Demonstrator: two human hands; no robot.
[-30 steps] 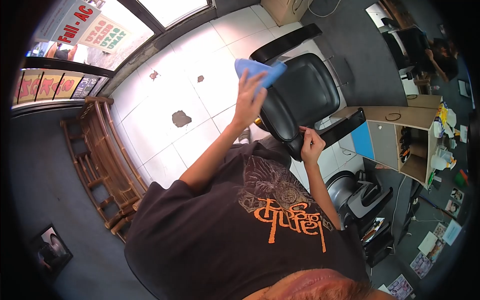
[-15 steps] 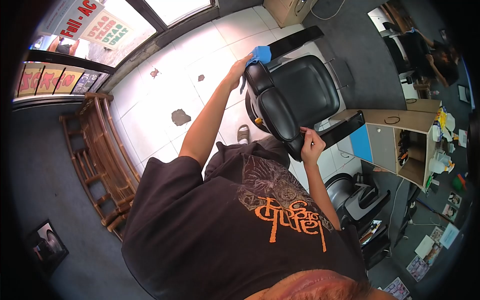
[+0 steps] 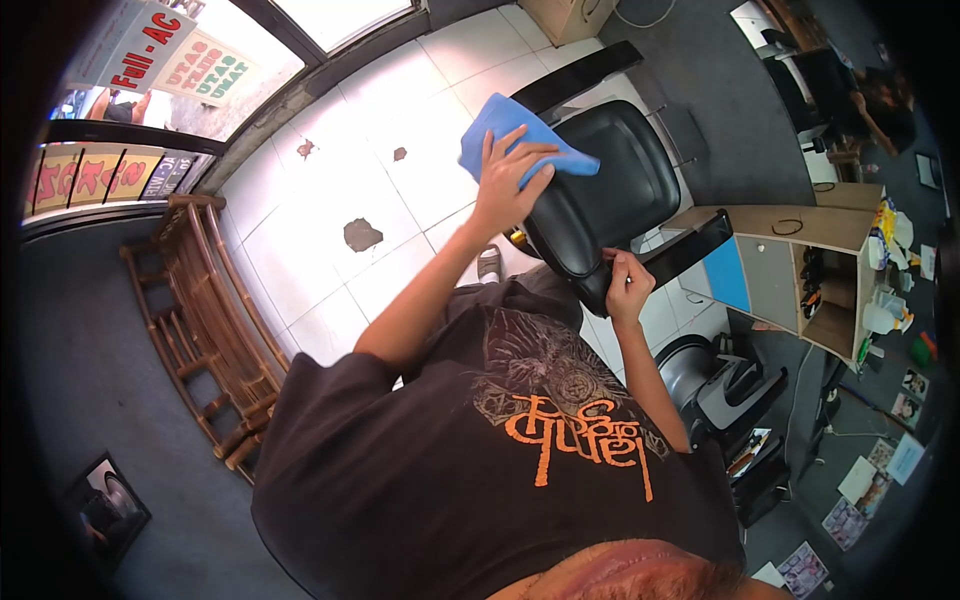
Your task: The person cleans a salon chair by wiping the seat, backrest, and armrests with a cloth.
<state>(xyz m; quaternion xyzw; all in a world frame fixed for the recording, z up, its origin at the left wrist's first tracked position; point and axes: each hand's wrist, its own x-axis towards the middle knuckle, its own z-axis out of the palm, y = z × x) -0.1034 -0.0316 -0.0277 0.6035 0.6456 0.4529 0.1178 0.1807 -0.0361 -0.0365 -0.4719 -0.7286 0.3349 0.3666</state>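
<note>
My left hand (image 3: 510, 185) lies on a blue cloth (image 3: 525, 130), fingers apart over it and thumb toward the right. The cloth is spread over the upper left part of a black padded barber chair (image 3: 615, 165), covering the left end of its backrest top. My right hand (image 3: 628, 288) grips the right end of the chair's padded backrest (image 3: 562, 235) with curled fingers; the fingertips are partly hidden. A small yellow knob (image 3: 518, 238) shows at the backrest's near side, below my left wrist.
Armrests (image 3: 690, 250) flank the seat. To the right stand a wooden cabinet (image 3: 770, 275) and a second chair (image 3: 705, 385). A bamboo bench (image 3: 205, 330) lines the left wall, near a glass door with signs (image 3: 145, 45). The white tile floor (image 3: 300, 240) has dark broken patches.
My left hand has moved right and nearer across the backrest top, and the bunched cloth is now spread wider. My right hand stays at the backrest's right end.
</note>
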